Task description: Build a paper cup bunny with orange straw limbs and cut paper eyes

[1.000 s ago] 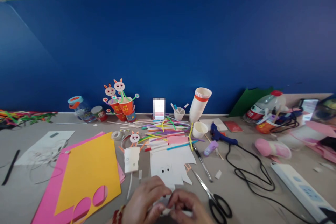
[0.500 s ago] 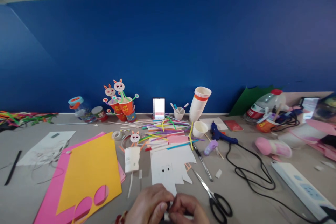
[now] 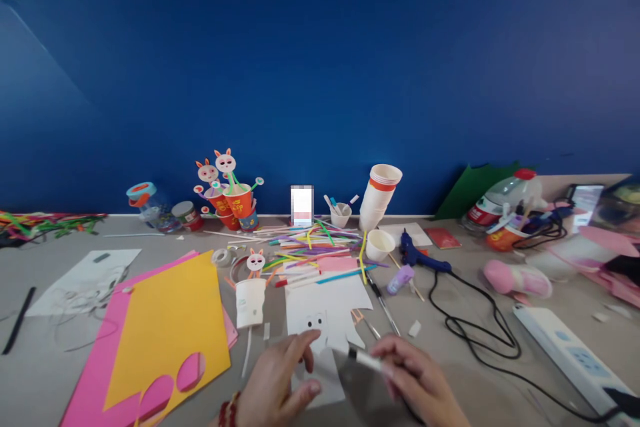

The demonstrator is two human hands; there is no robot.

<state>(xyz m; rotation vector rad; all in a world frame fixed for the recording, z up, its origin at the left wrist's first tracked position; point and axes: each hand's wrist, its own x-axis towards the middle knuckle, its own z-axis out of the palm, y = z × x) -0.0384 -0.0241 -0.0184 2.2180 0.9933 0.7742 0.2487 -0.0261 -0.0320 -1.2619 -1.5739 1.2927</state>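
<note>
My right hand (image 3: 415, 377) is closed around a slim white marker with a black end (image 3: 367, 360), which points left over the table. My left hand (image 3: 280, 380) has its thumb and fingers apart, holding nothing, above the lower left of a white paper sheet (image 3: 330, 303). Two black eye-like dots (image 3: 315, 323) show on that sheet just beyond my left fingertips. A pair of scissors (image 3: 373, 329) lies mostly hidden under my right hand. Left of the sheet stands a white paper cup (image 3: 250, 302) with a small rabbit face (image 3: 256, 261) above it.
Yellow card (image 3: 170, 320) on pink card lies at left. Behind the sheet are colourful pipe cleaners (image 3: 310, 240), a white cup (image 3: 380, 245) and stacked cups (image 3: 380, 197). A blue glue gun (image 3: 420, 257), its black cord and a power strip (image 3: 565, 347) are at right.
My hands, together over the sheet's lower edge before, have parted. My right hand moved right and now shows the marker; my left fingers have spread. The scissors are now mostly covered.
</note>
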